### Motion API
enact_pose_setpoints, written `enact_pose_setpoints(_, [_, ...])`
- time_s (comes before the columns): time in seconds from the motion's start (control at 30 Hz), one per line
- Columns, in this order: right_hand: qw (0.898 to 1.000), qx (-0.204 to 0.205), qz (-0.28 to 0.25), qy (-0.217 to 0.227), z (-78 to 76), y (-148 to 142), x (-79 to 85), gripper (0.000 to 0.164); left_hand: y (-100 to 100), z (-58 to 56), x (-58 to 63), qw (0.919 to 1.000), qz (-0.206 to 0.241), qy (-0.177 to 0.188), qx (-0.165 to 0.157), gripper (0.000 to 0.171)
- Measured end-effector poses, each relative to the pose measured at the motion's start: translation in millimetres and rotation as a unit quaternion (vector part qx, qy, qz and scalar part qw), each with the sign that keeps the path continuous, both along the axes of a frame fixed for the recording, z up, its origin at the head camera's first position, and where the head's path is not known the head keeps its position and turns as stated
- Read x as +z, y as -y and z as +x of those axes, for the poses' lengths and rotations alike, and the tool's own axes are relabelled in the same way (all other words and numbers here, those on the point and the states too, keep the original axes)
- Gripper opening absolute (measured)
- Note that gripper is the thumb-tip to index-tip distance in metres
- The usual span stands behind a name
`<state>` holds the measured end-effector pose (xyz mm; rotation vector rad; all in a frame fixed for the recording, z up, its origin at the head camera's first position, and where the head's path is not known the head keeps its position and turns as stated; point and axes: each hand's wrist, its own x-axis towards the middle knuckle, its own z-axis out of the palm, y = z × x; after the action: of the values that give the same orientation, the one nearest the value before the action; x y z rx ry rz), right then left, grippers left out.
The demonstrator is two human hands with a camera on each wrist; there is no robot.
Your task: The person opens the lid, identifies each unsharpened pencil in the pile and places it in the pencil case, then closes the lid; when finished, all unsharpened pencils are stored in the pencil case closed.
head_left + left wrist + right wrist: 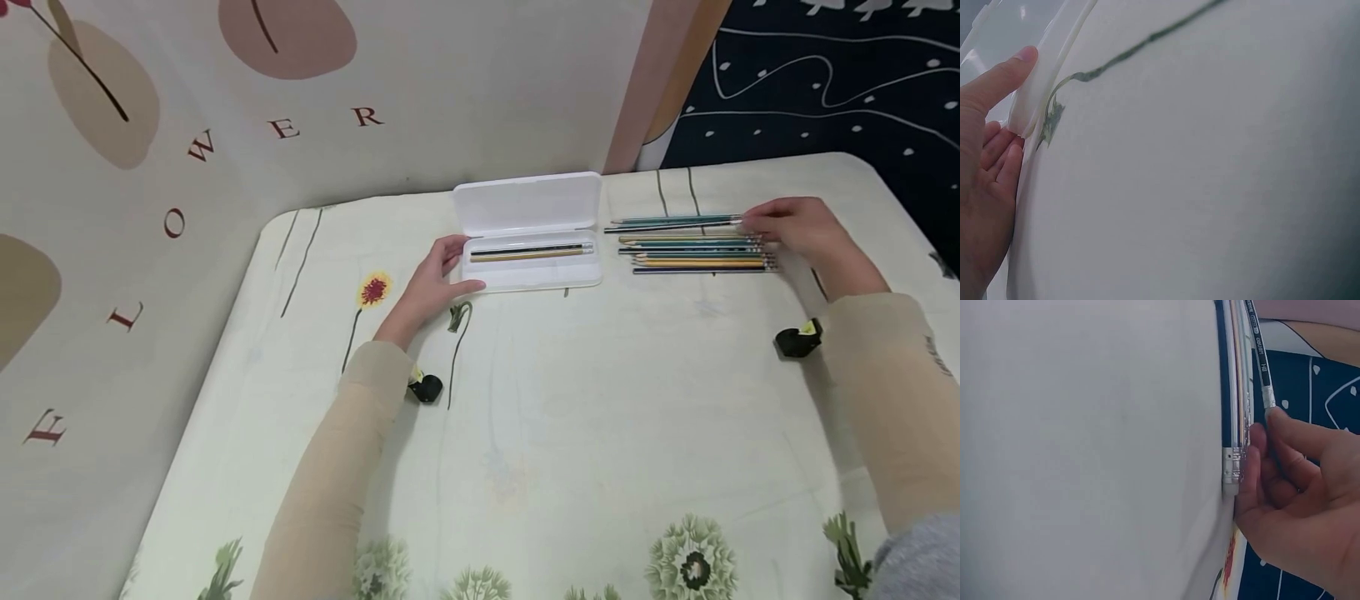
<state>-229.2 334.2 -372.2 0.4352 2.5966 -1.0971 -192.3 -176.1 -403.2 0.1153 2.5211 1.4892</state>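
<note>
A white plastic pencil case (532,275) lies with its lid (528,204) raised at the back. Inside it are a dark pencil and a yellow pencil (525,257), side by side. My left hand (431,287) holds the case's left end; in the left wrist view the thumb (1025,56) lies over the rim, the other fingers below it. On the right, my right hand (802,233) pinches the white-tipped end of a black pencil (1260,353) that bears pale lettering. A green pencil (675,220) lies close along it in the head view.
Several pencils (697,257) lie in a row on the flower-printed cloth (600,400), just in front of the right hand's pencil. Small black objects (798,340) sit by both wrists. Behind the case rises a pale printed sheet (480,100); dark patterned fabric (817,92) is at the back right.
</note>
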Motion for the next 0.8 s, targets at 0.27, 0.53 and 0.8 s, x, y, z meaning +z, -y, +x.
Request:
enact_pose_setpoints(0.27, [0.986,-0.039,-0.158,-0.033,2.3,-0.2,7.9,0.016,-0.2,-0.1,0.4,1.0,-0.007,0.001,-0.002,0.086])
enact_pose_setpoints(0.53, [0.945,-0.082,-0.309,-0.065,4.4,3.0,14.8,0.005,0.2,-0.8,0.2,1.0,-0.005,-0.001,-0.002,0.086])
enact_pose_setpoints(0.8, [0.912,-0.109,-0.386,-0.086,8.0,9.0,23.2,0.006,-0.2,0.3,1.8,1.0,-0.005,0.001,-0.003,0.086])
